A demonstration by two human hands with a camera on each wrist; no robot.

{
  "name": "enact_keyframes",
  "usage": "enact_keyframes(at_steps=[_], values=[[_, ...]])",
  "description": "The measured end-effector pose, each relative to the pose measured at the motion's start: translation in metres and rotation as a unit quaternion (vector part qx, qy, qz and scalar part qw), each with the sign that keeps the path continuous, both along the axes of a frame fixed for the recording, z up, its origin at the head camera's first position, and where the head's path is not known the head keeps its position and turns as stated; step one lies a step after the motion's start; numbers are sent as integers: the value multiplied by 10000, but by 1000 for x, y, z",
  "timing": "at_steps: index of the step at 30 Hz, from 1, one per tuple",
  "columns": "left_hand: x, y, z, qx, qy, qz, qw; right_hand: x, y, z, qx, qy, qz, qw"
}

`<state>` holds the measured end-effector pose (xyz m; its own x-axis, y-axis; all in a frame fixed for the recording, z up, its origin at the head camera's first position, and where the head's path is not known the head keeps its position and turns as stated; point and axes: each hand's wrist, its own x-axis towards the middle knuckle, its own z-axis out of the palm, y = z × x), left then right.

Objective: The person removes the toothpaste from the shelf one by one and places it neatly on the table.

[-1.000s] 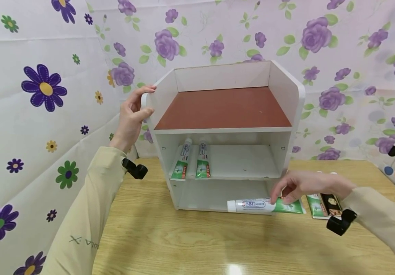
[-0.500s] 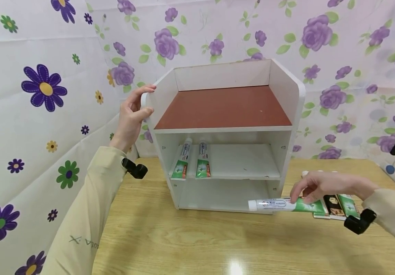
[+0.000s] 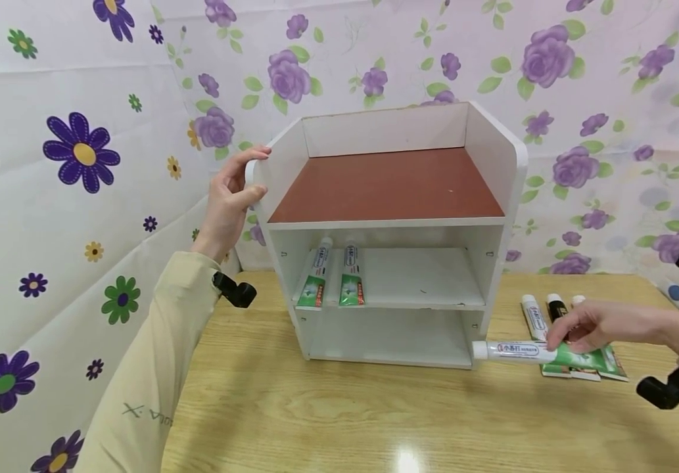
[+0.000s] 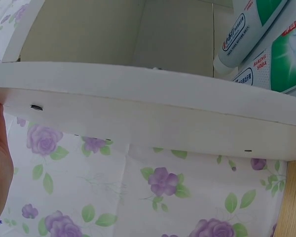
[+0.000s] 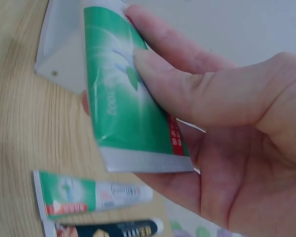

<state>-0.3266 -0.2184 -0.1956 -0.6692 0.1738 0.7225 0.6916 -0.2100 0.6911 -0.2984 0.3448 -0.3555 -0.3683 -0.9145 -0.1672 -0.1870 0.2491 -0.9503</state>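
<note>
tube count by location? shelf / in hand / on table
On the middle shelf of the white shelf unit: 2 green-and-white toothpaste tubes
Held in the right hand: 1 green-and-white toothpaste tube
Lying on the wooden table to the right of the unit: 3 tubes, one with a black cap, partly hidden by the hand
Total: 6 tubes

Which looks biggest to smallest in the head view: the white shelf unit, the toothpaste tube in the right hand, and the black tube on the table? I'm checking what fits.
1. White shelf unit, by far the largest.
2. Toothpaste tube pinched by the right hand.
3. Black tube; the hand partly hides it, so its true length is unsure.
</note>
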Motion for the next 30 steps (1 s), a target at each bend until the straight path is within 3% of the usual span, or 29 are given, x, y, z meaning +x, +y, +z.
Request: enact_keyframes(at_steps=[10,21,25,30], values=[[-1,0,0,-10,45,58,10000,0,37,-10,140,-197,-424,9988],[0,0,-4,-27,-81,22,10000,5,61,-35,25,-303,-1445,9890],[0,0,-4,-28,-83,23,10000,8,62,-45,164,-208,-2011,9792],[0,-1,-2,-44,-61,47,10000,11,63,-56,336,-269,-2836,9580]])
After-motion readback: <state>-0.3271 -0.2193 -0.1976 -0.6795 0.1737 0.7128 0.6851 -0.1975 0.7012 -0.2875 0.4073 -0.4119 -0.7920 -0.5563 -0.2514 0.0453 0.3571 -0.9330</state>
